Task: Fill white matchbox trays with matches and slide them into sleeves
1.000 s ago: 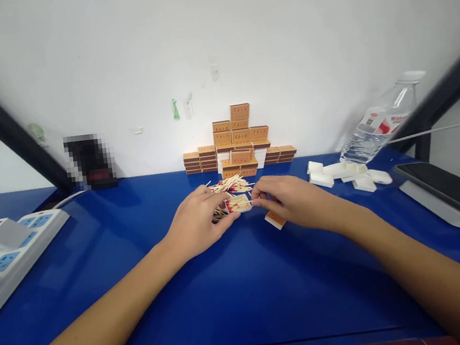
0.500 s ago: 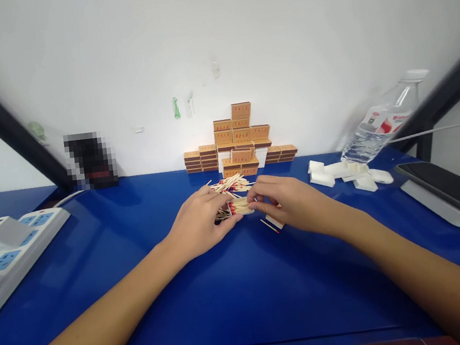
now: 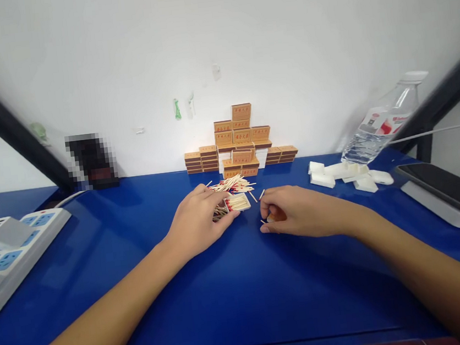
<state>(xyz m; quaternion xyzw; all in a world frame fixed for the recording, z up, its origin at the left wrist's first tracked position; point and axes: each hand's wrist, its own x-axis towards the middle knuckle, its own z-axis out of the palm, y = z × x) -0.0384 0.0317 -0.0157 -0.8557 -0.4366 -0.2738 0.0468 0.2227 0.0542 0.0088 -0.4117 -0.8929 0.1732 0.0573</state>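
My left hand [image 3: 200,220] is closed around the side of an open matchbox tray [image 3: 247,208], fingers behind and thumb in front. Red-tipped matches [image 3: 238,202] lie in the tray, and darker sticks show under my left palm. To the right, my right hand [image 3: 296,211] is low over the table with thumb and index finger apart. The pale end of a loose match [image 3: 263,222] shows by the thumb tip; its rest is hidden. Behind the curled fingers, an orange and white matchbox [image 3: 275,215] is mostly covered. Beyond the tray lies a pile of loose matches [image 3: 235,183].
Matchboxes [image 3: 242,135] are stacked against the wall at the back. White plastic pieces [image 3: 338,171], a water bottle [image 3: 382,122] and a phone [image 3: 451,186] on a stand are on the right. A power strip [image 3: 33,233] lies at the left.
My right hand has left the matches in the tray and come down slightly right, over the loose match and the matchbox. My left hand still holds the tray.
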